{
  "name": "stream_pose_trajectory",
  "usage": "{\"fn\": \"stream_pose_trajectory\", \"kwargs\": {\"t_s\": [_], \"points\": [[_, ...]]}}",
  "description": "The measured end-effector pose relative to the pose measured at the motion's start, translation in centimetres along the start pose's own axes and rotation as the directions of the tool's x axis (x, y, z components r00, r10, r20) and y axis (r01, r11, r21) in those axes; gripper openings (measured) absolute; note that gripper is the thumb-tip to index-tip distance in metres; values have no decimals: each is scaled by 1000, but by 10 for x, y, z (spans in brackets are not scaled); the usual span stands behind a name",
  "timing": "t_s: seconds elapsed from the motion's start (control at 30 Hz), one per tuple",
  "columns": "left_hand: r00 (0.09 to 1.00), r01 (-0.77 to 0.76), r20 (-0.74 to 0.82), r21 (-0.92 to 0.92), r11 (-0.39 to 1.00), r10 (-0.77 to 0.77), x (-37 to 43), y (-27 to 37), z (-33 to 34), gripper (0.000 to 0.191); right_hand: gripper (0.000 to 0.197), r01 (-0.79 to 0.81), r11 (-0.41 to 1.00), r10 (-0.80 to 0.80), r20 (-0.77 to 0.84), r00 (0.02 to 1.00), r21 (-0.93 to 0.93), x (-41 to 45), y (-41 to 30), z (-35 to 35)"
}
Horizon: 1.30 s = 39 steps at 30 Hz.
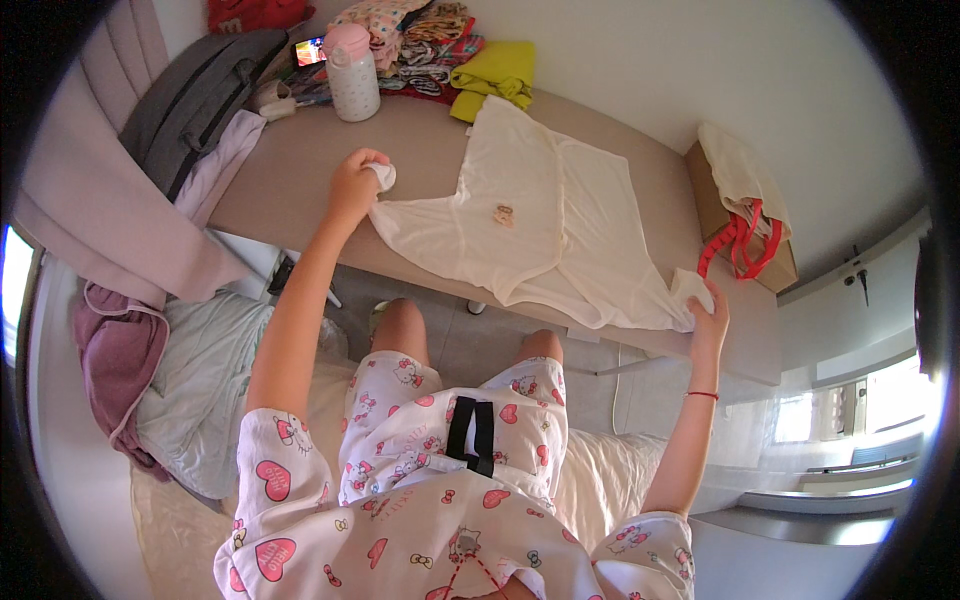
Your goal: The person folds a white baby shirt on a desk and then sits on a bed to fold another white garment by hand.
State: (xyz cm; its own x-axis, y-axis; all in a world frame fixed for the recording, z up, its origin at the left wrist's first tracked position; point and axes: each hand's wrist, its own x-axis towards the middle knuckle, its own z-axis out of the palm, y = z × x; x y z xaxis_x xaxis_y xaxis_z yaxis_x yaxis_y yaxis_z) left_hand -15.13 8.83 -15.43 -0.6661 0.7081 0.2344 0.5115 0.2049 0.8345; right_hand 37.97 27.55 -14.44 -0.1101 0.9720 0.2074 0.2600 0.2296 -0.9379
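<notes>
A cream long-sleeved top [514,176] lies spread on the brown tabletop [420,139], its front edge hanging near the table's rim. It has an overlapping trimmed front and a small tan animal motif. My left hand [358,187] grips the cuff of the sleeve on the left, just above the table. On the right, my right hand [709,311] pinches the other cuff, and that sleeve stretches toward the table's front edge. Both arms are held wide apart, so the sleeves are pulled outward.
Behind the top are a folded yellow-green cloth [499,71], piled folded clothes [431,56], a white bottle with pink lid [352,79] and a lit phone [308,52]. A grey bag [199,94] stands left. A cardboard box [705,184] with red straps [750,244] sits right.
</notes>
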Motion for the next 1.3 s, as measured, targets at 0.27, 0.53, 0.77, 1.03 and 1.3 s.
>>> {"fn": "stream_pose_trajectory", "kwargs": {"t_s": [0.27, 0.53, 0.77, 1.03, 1.3], "points": [[926, 277, 213, -945, 176, -312, 1, -8, -19, 25, 30, -35, 918, 90, -122, 988, 396, 20, 32, -12], [936, 219, 160, -962, 163, -314, -7, -21, -42, 32, 39, -228, 836, 290, -48, 956, 499, 18, 31, -34], [921, 254, 160, -938, 235, -355, -18, -9, -44, 37, 37, 374, 557, -384, 169, 908, -742, 2, 3, -10], [922, 222, 150, -960, 172, -356, -17, -26, -44, 43, 21, 113, 927, -167, -122, 978, -357, 27, 28, -20], [940, 176, 145, -982, 74, -308, -18, -30, -42, 38, 30, -125, 722, 403, -266, 876, 681, 49, 42, -60]]}}
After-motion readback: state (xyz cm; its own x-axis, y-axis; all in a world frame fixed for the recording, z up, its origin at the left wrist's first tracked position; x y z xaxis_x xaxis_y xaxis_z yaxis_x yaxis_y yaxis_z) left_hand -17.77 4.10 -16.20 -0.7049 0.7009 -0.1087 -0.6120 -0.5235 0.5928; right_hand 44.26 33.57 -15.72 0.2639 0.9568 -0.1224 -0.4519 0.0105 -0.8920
